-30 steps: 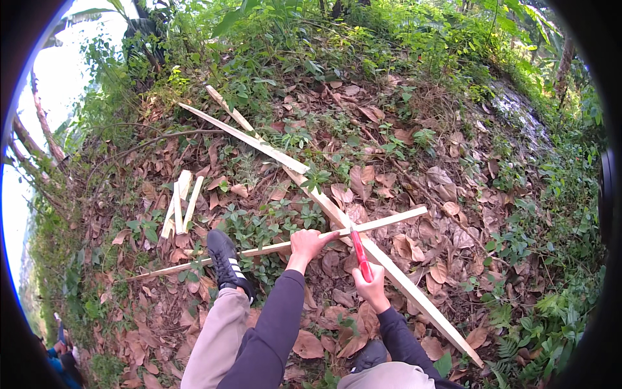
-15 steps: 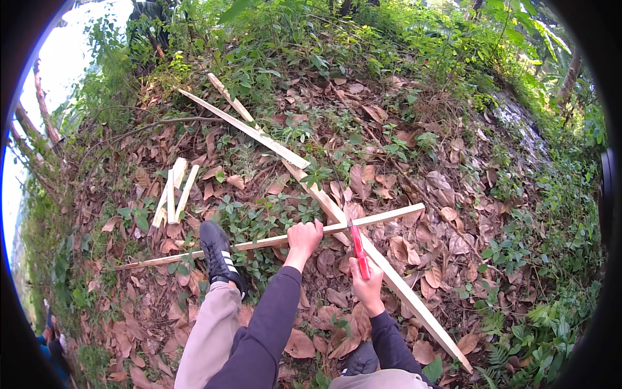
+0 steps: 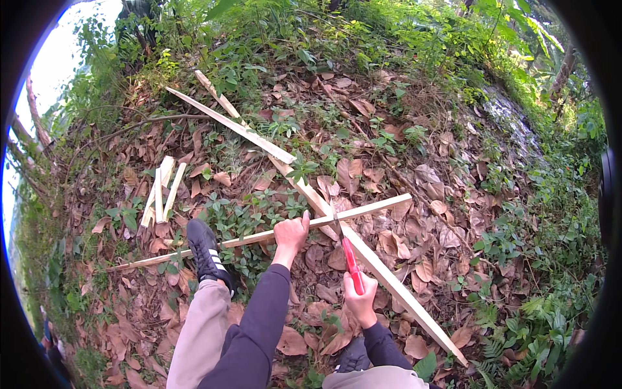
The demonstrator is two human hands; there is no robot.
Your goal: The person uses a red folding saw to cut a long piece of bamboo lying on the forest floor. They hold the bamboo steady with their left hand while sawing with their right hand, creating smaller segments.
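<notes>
- Far L edge of ground: a few tree trunks (image 3: 37, 117) lean, w/ green bushes nr them.
- Thin stick (image 3: 256, 237): L tip is down in the dry leaves (image 3: 123, 330). It goes up to the R & lies over the long board (image 3: 396, 283). Its R end pokes out past the board's R edge.
- 3 short wood pcs (image 3: 159, 194) lie close tog. on the ground, above the thin stick, apart from it.
- L shoe (image 3: 206, 246), black w/ white stripes, is over the thin stick & hides a bit of it.
- Split wood pc (image 3: 236, 127) lies across the board's top end.
- L hand (image 3: 291, 237) is on the thin stick, btwn L shoe & saw. Fingers are curled tight on it, thumb sticks out. Can't see the fingertips.
- Leafy plant (image 3: 302, 170) gets in the way: covers a bit of the board, just by the split pc's low end.
- Saw (image 3: 353, 266) w/ red handle: blade goes across the thin stick, right where stick & board cross.
- R hand (image 3: 361, 299): fingers wrapped round the red handle's low end.
- R shoe (image 3: 353, 356) is below R hand, part hidden by the leg.
- Board's low end is nr ferns (image 3: 495, 350), bottom R of ground.
- Top R: gray rocky patch (image 3: 515, 123), plants round it.
</notes>
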